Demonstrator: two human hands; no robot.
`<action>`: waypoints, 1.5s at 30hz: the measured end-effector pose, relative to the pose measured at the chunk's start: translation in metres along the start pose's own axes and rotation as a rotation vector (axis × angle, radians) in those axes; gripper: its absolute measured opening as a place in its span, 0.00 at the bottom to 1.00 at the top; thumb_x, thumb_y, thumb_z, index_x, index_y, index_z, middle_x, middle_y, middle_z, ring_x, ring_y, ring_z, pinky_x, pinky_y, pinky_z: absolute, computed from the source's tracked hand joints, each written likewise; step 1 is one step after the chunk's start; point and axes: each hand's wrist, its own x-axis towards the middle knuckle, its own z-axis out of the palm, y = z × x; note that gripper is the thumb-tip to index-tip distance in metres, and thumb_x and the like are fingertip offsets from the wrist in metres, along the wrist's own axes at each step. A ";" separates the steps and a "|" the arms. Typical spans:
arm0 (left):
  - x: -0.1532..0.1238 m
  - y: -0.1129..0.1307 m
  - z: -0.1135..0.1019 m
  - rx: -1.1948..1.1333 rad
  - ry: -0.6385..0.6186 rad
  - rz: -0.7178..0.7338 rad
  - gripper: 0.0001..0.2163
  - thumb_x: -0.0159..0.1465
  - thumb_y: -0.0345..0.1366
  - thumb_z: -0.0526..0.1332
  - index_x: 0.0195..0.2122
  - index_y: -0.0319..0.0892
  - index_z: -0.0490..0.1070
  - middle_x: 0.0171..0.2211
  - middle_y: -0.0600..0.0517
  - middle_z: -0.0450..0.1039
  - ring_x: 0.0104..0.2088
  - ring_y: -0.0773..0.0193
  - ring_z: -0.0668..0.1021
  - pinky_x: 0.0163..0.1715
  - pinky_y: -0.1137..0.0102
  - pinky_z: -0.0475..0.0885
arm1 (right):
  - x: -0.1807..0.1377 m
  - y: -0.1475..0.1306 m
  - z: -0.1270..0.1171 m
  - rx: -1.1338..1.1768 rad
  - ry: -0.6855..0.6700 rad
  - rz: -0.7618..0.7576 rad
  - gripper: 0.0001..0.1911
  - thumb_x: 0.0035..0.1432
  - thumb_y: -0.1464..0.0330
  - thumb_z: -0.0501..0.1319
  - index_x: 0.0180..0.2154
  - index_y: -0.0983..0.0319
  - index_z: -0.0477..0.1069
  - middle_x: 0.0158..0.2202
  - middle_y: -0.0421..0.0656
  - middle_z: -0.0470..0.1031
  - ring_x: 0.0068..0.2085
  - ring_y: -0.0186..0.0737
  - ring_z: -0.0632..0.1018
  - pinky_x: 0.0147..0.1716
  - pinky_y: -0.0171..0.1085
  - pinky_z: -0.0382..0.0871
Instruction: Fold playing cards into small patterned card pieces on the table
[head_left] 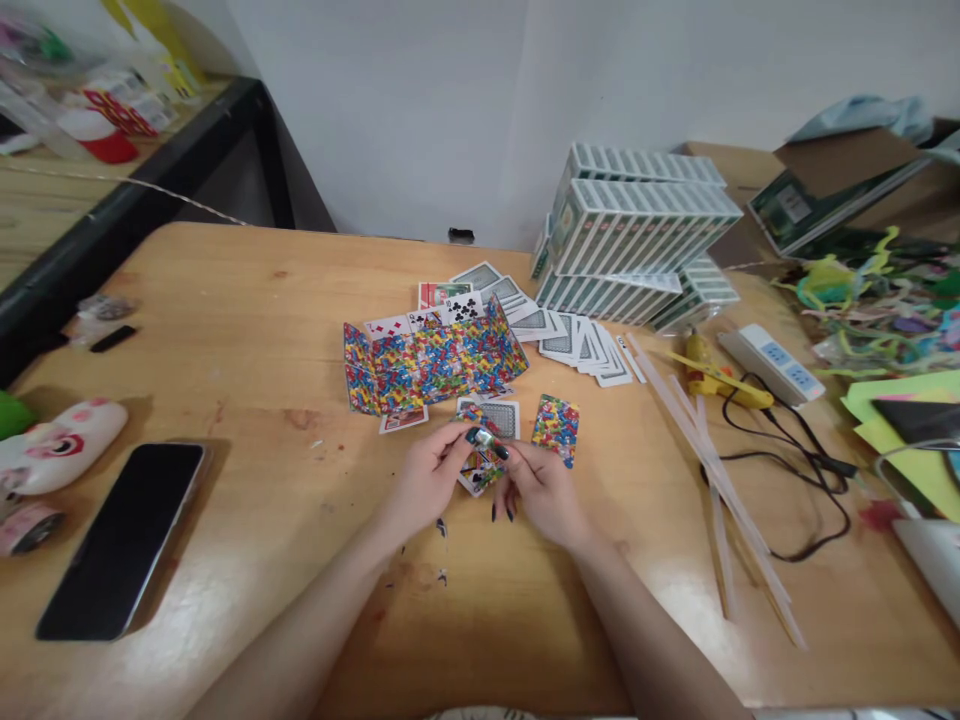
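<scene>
Bare forearms (307,615), hands (429,475) close together, pinching a small card piece (486,438), grey-backed playing card (507,417) just beyond.

"What furniture is right in front of you?"

"A honey-coloured wooden table (247,320), smooth and shiny, with a rounded far left corner."

"And to the left of it?"

"At the far left I have another piece, a pale wooden top (37,225) edged by a thick black frame (150,195) with a straight black leg (277,165)."

"What stands on the far side?"

"A plain greyish-white wall (390,120). I see a small dark patch (460,236) low down, just beyond my table's far edge."

"How does the light fall?"

"Softly; I get whitish glare (679,590) at near right, and more at near left."
</scene>
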 end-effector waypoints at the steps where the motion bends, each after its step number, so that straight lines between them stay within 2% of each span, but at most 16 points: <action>1: -0.001 0.000 0.003 -0.027 0.023 0.004 0.12 0.62 0.36 0.51 0.41 0.41 0.70 0.39 0.51 0.74 0.40 0.63 0.74 0.42 0.69 0.67 | -0.001 0.001 0.001 -0.049 0.029 -0.021 0.20 0.59 0.54 0.48 0.34 0.64 0.66 0.11 0.34 0.67 0.11 0.30 0.67 0.11 0.28 0.59; 3: -0.004 0.001 0.008 -0.081 0.052 0.021 0.13 0.64 0.38 0.49 0.42 0.41 0.70 0.40 0.50 0.74 0.42 0.63 0.74 0.44 0.69 0.66 | -0.002 0.002 0.004 -0.111 0.052 -0.048 0.21 0.60 0.55 0.46 0.40 0.65 0.67 0.11 0.34 0.66 0.11 0.31 0.67 0.11 0.28 0.59; 6: -0.005 0.001 0.011 -0.095 0.045 0.039 0.12 0.62 0.40 0.52 0.39 0.41 0.71 0.37 0.50 0.74 0.38 0.62 0.74 0.40 0.70 0.68 | -0.004 0.004 0.007 -0.183 0.055 -0.090 0.22 0.61 0.57 0.46 0.43 0.65 0.67 0.12 0.35 0.66 0.12 0.31 0.68 0.12 0.28 0.61; 10: -0.005 -0.004 0.013 -0.069 0.099 0.017 0.10 0.60 0.40 0.55 0.37 0.41 0.72 0.35 0.51 0.75 0.35 0.63 0.75 0.35 0.71 0.70 | -0.006 0.004 0.008 -0.249 0.055 -0.125 0.19 0.62 0.59 0.47 0.42 0.64 0.69 0.13 0.36 0.67 0.13 0.30 0.69 0.13 0.28 0.61; 15: -0.005 -0.002 0.012 -0.136 0.065 0.052 0.11 0.62 0.38 0.54 0.37 0.41 0.73 0.37 0.49 0.76 0.38 0.63 0.76 0.39 0.70 0.70 | -0.006 0.005 0.007 -0.229 0.059 -0.132 0.18 0.61 0.59 0.48 0.35 0.63 0.71 0.15 0.37 0.67 0.14 0.32 0.70 0.14 0.29 0.62; 19: -0.005 0.002 0.011 -0.163 0.068 0.042 0.11 0.62 0.37 0.54 0.35 0.40 0.74 0.36 0.48 0.77 0.37 0.62 0.77 0.39 0.70 0.70 | -0.007 0.005 0.007 -0.276 0.068 -0.187 0.17 0.62 0.60 0.47 0.38 0.62 0.71 0.16 0.38 0.68 0.14 0.32 0.69 0.15 0.30 0.63; 23: -0.004 0.003 0.010 -0.186 0.061 0.032 0.10 0.61 0.37 0.54 0.34 0.39 0.74 0.35 0.49 0.77 0.36 0.62 0.77 0.38 0.70 0.70 | -0.008 0.005 0.004 -0.430 0.080 -0.303 0.15 0.61 0.64 0.49 0.38 0.60 0.73 0.17 0.40 0.70 0.17 0.36 0.71 0.22 0.35 0.66; 26: -0.003 0.003 0.010 -0.216 0.050 0.025 0.10 0.61 0.37 0.54 0.33 0.39 0.74 0.35 0.49 0.77 0.36 0.62 0.77 0.37 0.70 0.71 | -0.008 0.007 0.002 -0.461 0.085 -0.338 0.14 0.61 0.64 0.51 0.41 0.60 0.72 0.19 0.41 0.72 0.20 0.37 0.73 0.26 0.36 0.67; 28: -0.003 0.002 0.011 -0.211 0.060 0.021 0.10 0.61 0.37 0.54 0.34 0.39 0.74 0.34 0.49 0.77 0.35 0.62 0.77 0.37 0.70 0.71 | -0.008 0.008 0.002 -0.409 0.075 -0.299 0.16 0.61 0.62 0.50 0.42 0.60 0.72 0.18 0.41 0.72 0.18 0.36 0.72 0.24 0.35 0.67; 31: -0.004 0.000 0.012 -0.115 0.096 0.051 0.10 0.61 0.36 0.54 0.35 0.40 0.74 0.34 0.49 0.77 0.35 0.62 0.77 0.37 0.70 0.71 | -0.007 0.008 0.004 -0.255 0.025 -0.158 0.20 0.62 0.58 0.46 0.43 0.62 0.70 0.15 0.37 0.69 0.14 0.33 0.69 0.16 0.31 0.64; 34: -0.006 -0.002 0.014 0.048 0.112 0.121 0.11 0.62 0.34 0.52 0.36 0.42 0.74 0.35 0.51 0.77 0.34 0.64 0.77 0.36 0.71 0.70 | -0.006 0.006 0.007 -0.132 -0.005 -0.054 0.21 0.60 0.56 0.48 0.37 0.64 0.69 0.13 0.35 0.66 0.13 0.32 0.70 0.12 0.28 0.61; 40: -0.010 -0.006 0.019 0.289 0.149 0.203 0.12 0.63 0.32 0.48 0.39 0.43 0.71 0.34 0.50 0.76 0.34 0.64 0.76 0.34 0.71 0.69 | -0.001 -0.001 0.012 0.100 -0.054 0.043 0.20 0.55 0.52 0.52 0.32 0.64 0.66 0.13 0.34 0.66 0.14 0.33 0.72 0.13 0.30 0.66; 45: -0.009 -0.009 0.021 0.418 0.169 0.263 0.10 0.63 0.33 0.49 0.38 0.43 0.70 0.34 0.50 0.75 0.35 0.63 0.76 0.36 0.70 0.68 | 0.000 0.004 0.018 0.120 0.009 0.037 0.18 0.56 0.54 0.51 0.30 0.62 0.66 0.16 0.35 0.68 0.14 0.32 0.71 0.12 0.30 0.65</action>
